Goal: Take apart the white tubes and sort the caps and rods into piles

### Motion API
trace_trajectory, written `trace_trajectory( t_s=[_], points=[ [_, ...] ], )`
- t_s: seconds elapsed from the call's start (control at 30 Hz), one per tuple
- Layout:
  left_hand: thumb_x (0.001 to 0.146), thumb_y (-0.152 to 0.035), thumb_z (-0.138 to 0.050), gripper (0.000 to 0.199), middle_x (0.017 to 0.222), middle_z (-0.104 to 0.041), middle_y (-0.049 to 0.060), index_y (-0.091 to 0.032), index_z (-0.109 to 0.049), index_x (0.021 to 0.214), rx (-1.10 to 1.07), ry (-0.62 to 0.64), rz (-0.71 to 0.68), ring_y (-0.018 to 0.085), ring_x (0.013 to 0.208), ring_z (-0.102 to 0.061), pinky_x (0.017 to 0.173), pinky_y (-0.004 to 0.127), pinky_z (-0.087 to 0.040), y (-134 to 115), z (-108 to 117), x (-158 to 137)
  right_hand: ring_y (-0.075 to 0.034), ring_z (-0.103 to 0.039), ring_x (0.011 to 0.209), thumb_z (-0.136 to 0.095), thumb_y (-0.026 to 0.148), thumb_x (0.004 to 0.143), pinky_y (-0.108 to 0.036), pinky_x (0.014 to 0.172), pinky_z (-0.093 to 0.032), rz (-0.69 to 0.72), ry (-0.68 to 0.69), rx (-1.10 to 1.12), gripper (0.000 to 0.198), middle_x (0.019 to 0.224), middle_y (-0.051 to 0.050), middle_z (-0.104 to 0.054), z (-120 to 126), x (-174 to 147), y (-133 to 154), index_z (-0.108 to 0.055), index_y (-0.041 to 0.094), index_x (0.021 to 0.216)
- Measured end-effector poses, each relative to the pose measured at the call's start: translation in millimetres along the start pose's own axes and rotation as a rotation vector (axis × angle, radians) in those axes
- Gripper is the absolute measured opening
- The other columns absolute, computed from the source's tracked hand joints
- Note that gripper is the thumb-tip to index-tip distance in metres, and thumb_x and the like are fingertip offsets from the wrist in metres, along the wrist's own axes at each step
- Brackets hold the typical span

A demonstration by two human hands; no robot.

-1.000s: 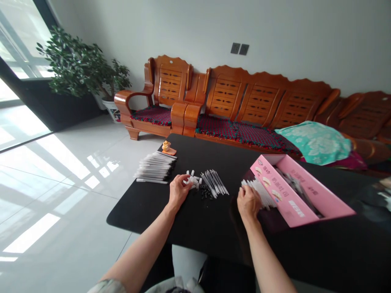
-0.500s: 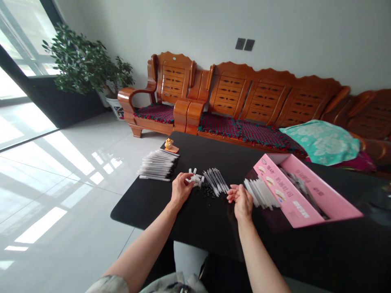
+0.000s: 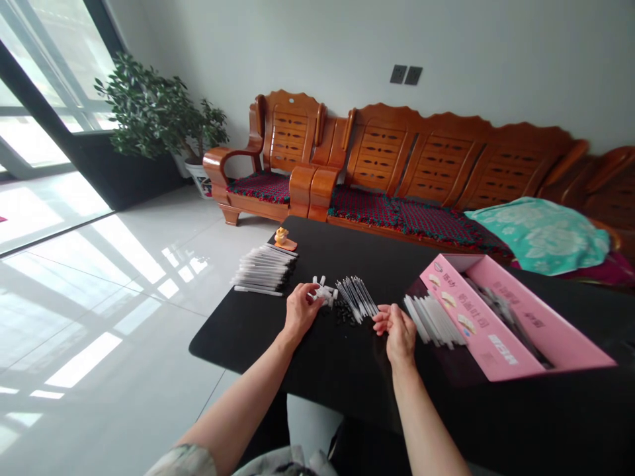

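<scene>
My left hand (image 3: 300, 309) is at the near left side of a small heap of white pen caps (image 3: 326, 291). Its thumb and forefinger close around a cap at the heap's edge, mostly hidden by the fingers. Palm turned up, my right hand (image 3: 398, 330) rests on the table with loosely bent fingers, and I see nothing held in it. Its fingertips are close to the lower ends of a fanned row of thin pen refills (image 3: 356, 297). Small black plugs (image 3: 346, 313) lie between the hands. White pen barrels (image 3: 432, 319) are lined up right of my right hand.
Pens with dark ends (image 3: 262, 270) are stacked at the table's left, below a small orange figurine (image 3: 282, 237). A pink box (image 3: 476, 317) holding dark and clear pieces stands at the right on the black table (image 3: 342, 370). A wooden sofa (image 3: 387, 158) is behind.
The whole view has shifted slightly, so everything sits a little further right. My left fingers have closed in more on the white caps; my right hand stays by the refills.
</scene>
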State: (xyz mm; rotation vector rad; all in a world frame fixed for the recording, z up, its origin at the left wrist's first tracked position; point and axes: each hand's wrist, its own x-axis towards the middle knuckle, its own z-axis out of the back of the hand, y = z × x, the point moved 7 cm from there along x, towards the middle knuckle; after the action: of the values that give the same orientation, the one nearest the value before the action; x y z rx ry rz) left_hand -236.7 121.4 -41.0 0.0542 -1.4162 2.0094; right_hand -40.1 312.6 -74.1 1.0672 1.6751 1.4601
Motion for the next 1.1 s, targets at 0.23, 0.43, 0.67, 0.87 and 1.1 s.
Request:
trace_trajectory(
  t_s=[0.23,0.43,0.67,0.87,1.1],
  points=[
    [0.076,-0.015,-0.069,0.021,0.085,-0.057,-0.002,-0.022,-0.069,0.096,0.087,0.03,-0.039,0.008,0.06,-0.054,0.062,0.021,-0.046,2.9,-9.4,-1.0,-0.012,-0.056,0.043,-0.056,0.06,0.083,-0.02,0.038,-0.04,0.009,0.012,-0.013,0.05,0.061,-0.004,-0.066,-0.5,-0.5,-0.4,-0.065,0.011,0.088],
    [0.076,-0.012,-0.069,0.023,0.088,-0.057,0.0,-0.021,-0.068,0.098,0.105,-0.003,-0.019,0.009,0.062,-0.055,0.065,0.022,-0.048,9.2,-12.8,2.9,-0.011,-0.056,0.043,-0.056,0.06,0.084,-0.02,0.038,-0.039,0.01,0.013,-0.03,0.05,0.061,-0.004,-0.066,-0.3,0.3,-1.6,-0.065,0.011,0.088],
    [0.075,-0.01,-0.069,0.028,0.093,-0.057,0.0,-0.021,-0.066,0.101,0.079,-0.026,-0.011,0.009,0.063,-0.055,0.064,0.023,-0.049,8.7,-8.9,1.1,-0.011,-0.056,0.043,-0.056,0.061,0.083,-0.02,0.038,-0.039,0.023,0.018,-0.046,0.052,0.061,-0.004,-0.066,0.1,1.0,-3.1,-0.065,0.011,0.089],
    [0.076,-0.011,-0.067,0.028,0.091,-0.058,0.0,-0.021,-0.066,0.102,0.115,-0.036,-0.025,0.01,0.062,-0.055,0.064,0.024,-0.048,1.1,13.7,3.0,-0.011,-0.056,0.043,-0.057,0.062,0.082,-0.02,0.038,-0.039,0.015,0.015,-0.055,0.052,0.06,-0.004,-0.066,0.4,1.1,-3.2,-0.065,0.011,0.088],
    [0.082,-0.011,-0.057,0.026,0.103,-0.061,0.004,-0.023,-0.066,0.104,0.395,-0.022,-0.028,0.016,0.079,-0.062,0.072,0.027,-0.049,24.1,58.4,-2.3,-0.011,-0.056,0.043,-0.057,0.063,0.081,-0.019,0.038,-0.039,0.017,0.018,-0.065,0.053,0.06,-0.004,-0.066,-0.6,1.3,-3.8,-0.066,0.011,0.089]
  ],
)
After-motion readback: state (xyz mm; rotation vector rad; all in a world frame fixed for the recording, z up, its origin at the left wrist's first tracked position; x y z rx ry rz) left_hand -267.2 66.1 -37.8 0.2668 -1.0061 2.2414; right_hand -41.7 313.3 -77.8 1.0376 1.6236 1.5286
